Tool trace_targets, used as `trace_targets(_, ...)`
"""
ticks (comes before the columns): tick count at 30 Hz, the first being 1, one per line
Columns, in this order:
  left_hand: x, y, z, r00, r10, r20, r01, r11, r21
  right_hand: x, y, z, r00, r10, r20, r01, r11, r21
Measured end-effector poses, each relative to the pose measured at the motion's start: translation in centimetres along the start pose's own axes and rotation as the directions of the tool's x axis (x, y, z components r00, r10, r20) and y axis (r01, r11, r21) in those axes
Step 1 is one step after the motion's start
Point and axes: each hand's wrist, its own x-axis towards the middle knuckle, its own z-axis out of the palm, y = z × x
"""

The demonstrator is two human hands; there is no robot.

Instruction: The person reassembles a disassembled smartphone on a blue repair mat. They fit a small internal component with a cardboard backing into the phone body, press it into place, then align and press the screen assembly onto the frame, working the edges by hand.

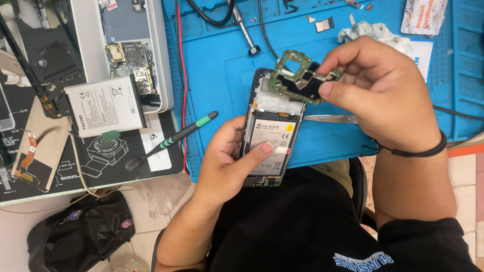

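My left hand (229, 161) grips an opened black phone (269, 136) from below, thumb resting on its white-labelled battery (275, 136). The phone's back cover is off and it lies over the near edge of the blue work mat (222, 70). My right hand (378, 90) pinches a green circuit board (300, 78) between thumb and forefinger. The board is tilted and held just above the top end of the phone.
A black and green screwdriver (176, 136) lies left of the phone. A loose white battery (106, 108) and another opened phone (128, 55) sit at the left. Metal tweezers (330, 119), black cables (214, 17), a crumpled tissue (368, 32) and small parts lie on the mat. A black bag (80, 231) is on the floor.
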Motion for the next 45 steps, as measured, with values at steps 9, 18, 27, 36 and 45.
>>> trace_targets(9, 0.0, 0.2, -0.1, 1.000, -0.018, 0.017, 0.018, 1.000, 0.016, -0.2, -0.1, 0.3, 0.999, -0.026, -0.023, 0.028, 0.994, 0.103)
trace_targets(18, 0.0, 0.1, -0.2, 0.999, -0.024, 0.025, 0.024, 1.000, 0.005, -0.6, -0.6, -0.5, 0.997, 0.077, -0.014, -0.078, 0.995, -0.063)
trace_targets(27, 0.1, 0.1, -0.2, 0.999, -0.025, 0.038, 0.024, 1.000, 0.008, -0.7, -1.4, -0.7, 0.997, 0.073, -0.022, -0.076, 0.978, -0.195)
trace_targets(36, 0.0, 0.2, -0.2, 0.998, -0.015, 0.063, 0.015, 1.000, 0.005, -0.4, -3.0, -0.1, 0.988, -0.123, 0.091, 0.153, 0.818, -0.554)
trace_targets(45, 0.0, 0.1, -0.5, 0.997, -0.021, 0.079, 0.020, 1.000, 0.014, -0.1, -3.8, 0.2, 0.973, -0.216, 0.078, 0.223, 0.807, -0.547)
